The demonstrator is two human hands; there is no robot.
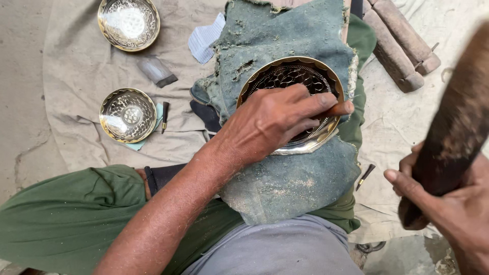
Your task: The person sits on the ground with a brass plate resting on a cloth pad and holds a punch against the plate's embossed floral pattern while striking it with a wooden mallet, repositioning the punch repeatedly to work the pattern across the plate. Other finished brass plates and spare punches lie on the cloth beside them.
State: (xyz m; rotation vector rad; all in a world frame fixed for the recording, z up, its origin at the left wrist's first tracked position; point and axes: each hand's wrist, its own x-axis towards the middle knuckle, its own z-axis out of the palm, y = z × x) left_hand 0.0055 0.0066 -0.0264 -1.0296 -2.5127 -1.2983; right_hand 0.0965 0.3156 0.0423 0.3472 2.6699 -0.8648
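2 patterned bowls (128,23) lie finished-looking at 10 o'clock; a 3rd bowl (290,104) sits on lap cloth (285,183), half-worked I judge. Left hand (270,119) pinches a punch (340,108); right hand (448,203) grips a mallet (458,127) at 3 o'clock.

Left hand (275,119) pins brass bowl (290,81) (right hand (448,203) grips mallet (453,132)).

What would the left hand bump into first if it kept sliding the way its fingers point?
The left hand points right across the brass plate; likely first the plate's far rim, then the green cloth. Depth is unclear.
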